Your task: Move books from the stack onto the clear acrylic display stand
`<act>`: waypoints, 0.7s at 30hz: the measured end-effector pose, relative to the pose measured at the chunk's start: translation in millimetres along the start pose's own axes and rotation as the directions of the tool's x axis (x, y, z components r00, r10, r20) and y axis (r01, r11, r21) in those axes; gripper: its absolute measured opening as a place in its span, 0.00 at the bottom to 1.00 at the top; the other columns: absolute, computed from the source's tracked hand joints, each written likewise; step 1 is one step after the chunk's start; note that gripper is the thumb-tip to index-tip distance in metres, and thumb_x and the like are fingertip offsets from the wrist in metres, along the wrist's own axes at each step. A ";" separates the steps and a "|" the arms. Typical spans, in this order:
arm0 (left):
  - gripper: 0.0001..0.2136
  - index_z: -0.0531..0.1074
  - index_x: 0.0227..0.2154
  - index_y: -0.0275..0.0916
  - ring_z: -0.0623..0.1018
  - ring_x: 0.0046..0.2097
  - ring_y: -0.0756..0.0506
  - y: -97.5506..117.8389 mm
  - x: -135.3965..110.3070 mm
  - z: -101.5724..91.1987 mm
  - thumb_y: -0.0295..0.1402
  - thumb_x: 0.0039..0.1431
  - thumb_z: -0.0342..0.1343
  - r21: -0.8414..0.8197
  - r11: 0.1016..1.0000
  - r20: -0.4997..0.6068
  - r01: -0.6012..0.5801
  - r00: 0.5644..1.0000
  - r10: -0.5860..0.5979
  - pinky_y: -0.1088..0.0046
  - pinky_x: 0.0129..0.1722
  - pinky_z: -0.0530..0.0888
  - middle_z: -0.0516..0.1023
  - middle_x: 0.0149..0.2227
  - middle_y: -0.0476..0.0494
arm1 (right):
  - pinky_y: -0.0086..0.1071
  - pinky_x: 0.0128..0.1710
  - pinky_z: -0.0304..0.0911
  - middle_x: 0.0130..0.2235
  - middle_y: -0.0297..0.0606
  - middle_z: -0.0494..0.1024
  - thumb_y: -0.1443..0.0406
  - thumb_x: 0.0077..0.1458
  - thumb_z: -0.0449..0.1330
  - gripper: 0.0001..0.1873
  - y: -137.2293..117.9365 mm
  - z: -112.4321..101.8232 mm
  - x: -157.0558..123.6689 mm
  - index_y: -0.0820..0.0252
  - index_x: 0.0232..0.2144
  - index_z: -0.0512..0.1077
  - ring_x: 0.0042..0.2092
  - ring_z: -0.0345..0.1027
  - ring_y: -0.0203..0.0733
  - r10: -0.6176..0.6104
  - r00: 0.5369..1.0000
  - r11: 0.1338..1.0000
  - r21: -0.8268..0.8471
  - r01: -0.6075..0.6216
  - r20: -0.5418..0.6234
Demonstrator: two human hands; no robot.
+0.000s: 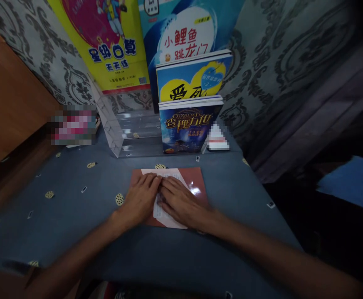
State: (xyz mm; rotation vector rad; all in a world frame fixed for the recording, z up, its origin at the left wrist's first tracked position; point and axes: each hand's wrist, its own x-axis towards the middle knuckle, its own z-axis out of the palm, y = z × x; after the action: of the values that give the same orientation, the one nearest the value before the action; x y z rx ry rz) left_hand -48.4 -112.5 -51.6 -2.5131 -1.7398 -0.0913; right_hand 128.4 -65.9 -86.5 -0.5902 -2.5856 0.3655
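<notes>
A thin glossy book (pixel 200 176), reddish brown with a pale panel of small print, lies flat on the cloth-covered table. My left hand (pixel 141 198) rests palm down on its left part, fingers stretched toward the far edge. Over the middle and right part, my right hand (pixel 181 203) lies flat too, its fingertips meeting those of the left. Both hands press on the cover without gripping it. Much of the printed panel is hidden under them.
Behind the book stands a clear tiered rack (pixel 111 131). It holds a dark blue book (pixel 190 128), a blue-yellow book (pixel 181 83), a teal book (pixel 184 29) and a yellow workbook (pixel 115 62). Blurred items flank it. The patterned tablecloth (pixel 75 207) ends at the right; a wooden panel (pixel 13 91) is left.
</notes>
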 end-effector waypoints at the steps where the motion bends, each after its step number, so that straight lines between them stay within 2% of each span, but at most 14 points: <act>1: 0.22 0.63 0.61 0.35 0.72 0.61 0.39 0.3 1.5 5.9 0.22 0.66 0.44 -0.010 1.000 -0.018 -0.012 1.000 0.012 0.57 0.61 0.70 0.73 0.58 0.33 | 0.58 0.64 0.62 0.58 0.58 0.75 0.65 0.64 0.58 0.22 1.2 1.0 -0.2 0.70 0.58 0.70 0.62 0.66 0.58 0.016 1.000 1.000 -0.001 -0.016 0.001; 5: 0.21 0.62 0.62 0.35 0.72 0.63 0.39 -4.4 3.0 18.3 0.24 0.68 0.43 -0.030 0.999 -0.088 -0.013 0.996 0.010 0.55 0.61 0.70 0.73 0.60 0.31 | 0.59 0.65 0.60 0.64 0.59 0.69 0.60 0.65 0.57 0.29 6.3 -0.1 -1.5 0.70 0.64 0.63 0.67 0.59 0.58 0.061 0.998 0.998 0.009 -0.061 0.010; 10: 0.17 0.70 0.57 0.36 0.73 0.62 0.38 -12.4 1.4 18.7 0.29 0.71 0.43 -0.024 1.000 -0.150 -0.002 0.989 -0.002 0.53 0.62 0.69 0.77 0.58 0.34 | 0.58 0.68 0.55 0.67 0.59 0.65 0.57 0.66 0.56 0.31 16.1 -6.7 -8.0 0.69 0.65 0.63 0.70 0.55 0.57 0.137 0.990 0.989 -0.055 -0.135 0.025; 17: 0.17 0.72 0.56 0.35 0.72 0.62 0.34 -18.8 -2.6 10.7 0.30 0.71 0.43 0.067 0.982 -0.058 0.178 0.983 -0.174 0.50 0.59 0.72 0.73 0.61 0.33 | 0.57 0.68 0.54 0.68 0.59 0.63 0.54 0.69 0.50 0.32 35.5 -12.4 -28.0 0.71 0.66 0.62 0.70 0.54 0.58 0.272 0.962 0.946 -0.180 -0.269 -0.010; 21: 0.17 0.72 0.56 0.35 0.72 0.63 0.34 -23.5 -4.1 6.8 0.30 0.71 0.43 0.065 0.973 -0.034 0.220 0.975 -0.219 0.51 0.59 0.73 0.73 0.61 0.32 | 0.59 0.67 0.55 0.67 0.58 0.64 0.53 0.70 0.48 0.32 42.6 -13.7 -37.1 0.68 0.66 0.61 0.70 0.55 0.57 0.303 0.951 0.932 -0.190 -0.308 -0.056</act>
State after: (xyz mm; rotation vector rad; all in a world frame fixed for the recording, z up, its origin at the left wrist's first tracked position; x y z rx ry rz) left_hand -71.8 -107.4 -58.0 -2.2537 -1.9684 -0.0776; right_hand 179.5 -43.9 -103.6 -1.0677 -2.5228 0.1979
